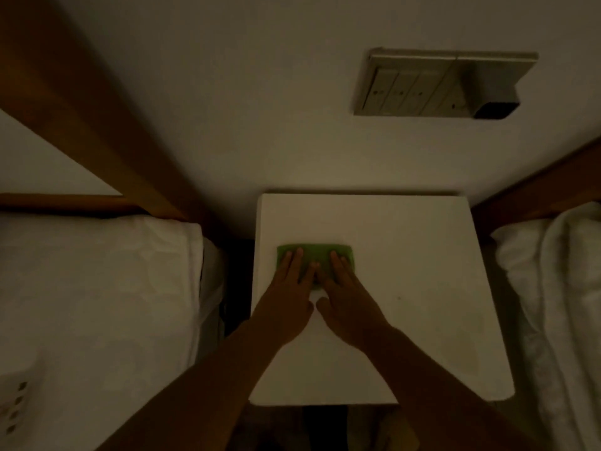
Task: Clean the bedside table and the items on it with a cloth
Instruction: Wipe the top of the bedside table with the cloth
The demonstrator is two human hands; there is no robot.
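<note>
A white bedside table (422, 288) stands against the wall between two beds. A folded green cloth (313, 252) lies flat on its left half. My left hand (286, 297) and my right hand (344, 297) both press flat on the cloth, fingers stretched out and side by side, covering its near part. No other items show on the tabletop. The room is dim.
A bed with a white pillow (97, 288) and wooden headboard (81, 109) is at the left. Another bed with rumpled white bedding (559, 304) is at the right. A wall switch panel (439, 86) hangs above the table.
</note>
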